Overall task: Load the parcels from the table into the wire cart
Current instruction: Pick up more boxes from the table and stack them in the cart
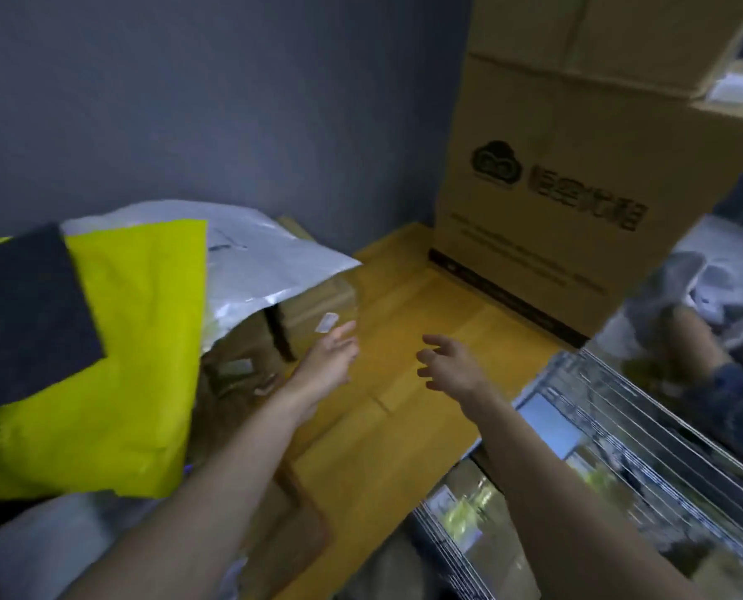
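Parcels are heaped on the wooden table at the left: a yellow mailer, a dark flat parcel on top of it, a white poly bag and small cardboard boxes beneath. My left hand reaches toward the cardboard boxes with fingers straight, holding nothing. My right hand hovers over the bare table with fingers spread and loosely bent, also holding nothing. The wire cart stands at the lower right with parcels visible through its bars.
A big printed cardboard box stands on the far right of the table, another one stacked above it. A grey wall lies behind. Someone's leg and shoe show beyond the cart at right.
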